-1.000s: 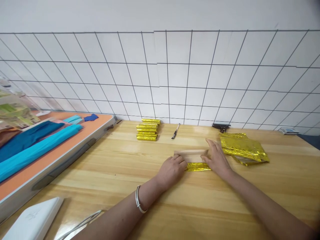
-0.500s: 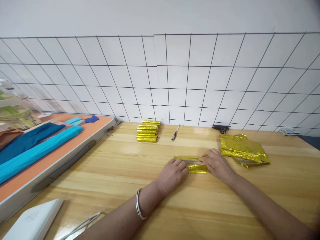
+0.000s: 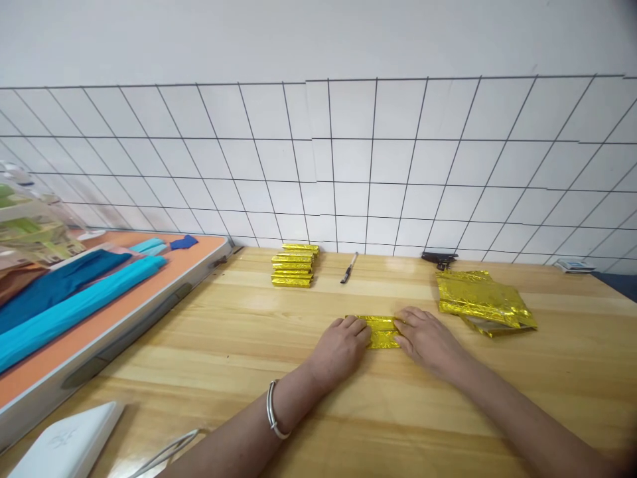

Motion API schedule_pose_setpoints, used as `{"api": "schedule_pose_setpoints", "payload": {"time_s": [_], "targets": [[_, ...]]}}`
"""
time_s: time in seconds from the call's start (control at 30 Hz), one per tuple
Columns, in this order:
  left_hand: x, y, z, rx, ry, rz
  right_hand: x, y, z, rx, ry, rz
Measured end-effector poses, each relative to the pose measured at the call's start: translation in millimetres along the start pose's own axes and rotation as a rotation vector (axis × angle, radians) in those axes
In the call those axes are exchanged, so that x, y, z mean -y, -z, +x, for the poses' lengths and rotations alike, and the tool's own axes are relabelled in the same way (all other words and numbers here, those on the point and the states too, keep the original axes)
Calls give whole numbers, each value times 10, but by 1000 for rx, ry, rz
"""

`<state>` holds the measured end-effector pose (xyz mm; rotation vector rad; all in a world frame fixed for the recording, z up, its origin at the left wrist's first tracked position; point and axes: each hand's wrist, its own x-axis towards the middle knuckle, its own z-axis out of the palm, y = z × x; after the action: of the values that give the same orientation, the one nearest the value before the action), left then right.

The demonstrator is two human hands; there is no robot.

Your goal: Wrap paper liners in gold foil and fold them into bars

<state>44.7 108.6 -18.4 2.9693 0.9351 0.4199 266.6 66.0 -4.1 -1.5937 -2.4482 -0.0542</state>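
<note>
A folded strip of shiny gold foil paper [image 3: 383, 332] lies flat on the wooden table [image 3: 239, 345] between my hands. My left hand [image 3: 343, 345] presses on its left end with the fingers together and curled. On the right end rests my right hand [image 3: 423, 338], its fingers bent over the foil and the thumb a little apart from them. Further back stand several folded gold strips [image 3: 292, 267] in a small pile. Flat gold foil sheets [image 3: 482, 300] lie in a loose stack right of my right hand.
A pen [image 3: 349, 268] and a black clip [image 3: 440, 259] lie near the tiled wall. Blue rolls [image 3: 99, 292] rest on an orange surface at the left. A white device [image 3: 70, 441] and a cable [image 3: 166, 451] sit at the front left.
The foil between my hands was spread with a gap in it and now lies folded flatter. My right hand has come down and slightly left onto it. The view has tilted up slightly.
</note>
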Motion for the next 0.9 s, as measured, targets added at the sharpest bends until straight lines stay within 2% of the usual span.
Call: {"api": "schedule_pose_setpoints", "payload": {"time_s": [0.07, 0.17, 0.3, 0.53, 0.73, 0.9], "targets": [[17, -24, -7, -19, -18, -5, 107, -85, -17, 8, -11, -12], [56, -92, -13, -25, -27, -42, 223, -195, -66, 93, -4, 8], [90, -146, -44, 14, -11, -94, 200, -229, -125, 163, 32, 49], [-25, 74, -265, 142, -85, -78, -28, -120, -34, 207, 140, 142], [-217, 144, -363, 187, -35, -49, 221, -161, 65, 146, 4, 97], [-221, 156, -407, 210, -25, -65, 298, -291, 21, 134, -6, 52]]}}
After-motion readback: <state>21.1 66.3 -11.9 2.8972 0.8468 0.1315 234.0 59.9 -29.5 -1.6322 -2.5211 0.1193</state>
